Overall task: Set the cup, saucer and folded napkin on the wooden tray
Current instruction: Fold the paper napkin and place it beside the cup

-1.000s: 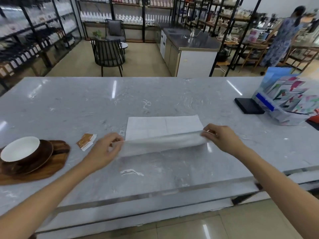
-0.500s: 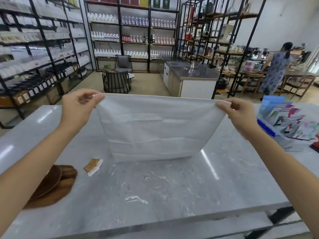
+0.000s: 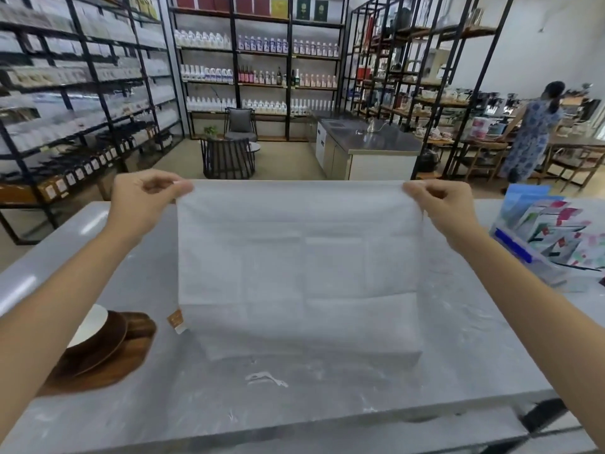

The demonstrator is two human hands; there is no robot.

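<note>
A grey marble desk (image 3: 327,398) fills the foreground of a shelf-lined shop. Above it a white napkin (image 3: 298,267) hangs fully unfolded, creased in squares, its lower edge draping onto the desk. The left hand (image 3: 144,201) and the right hand (image 3: 442,208) each hold a top corner, every grip pinched tight on the cloth. At the desk's left edge sits the wooden tray (image 3: 108,368), carrying a dark saucer (image 3: 98,348) with a white dish (image 3: 90,326) on it. A small brown packet (image 3: 176,320) lies just beside the napkin's lower left corner.
</note>
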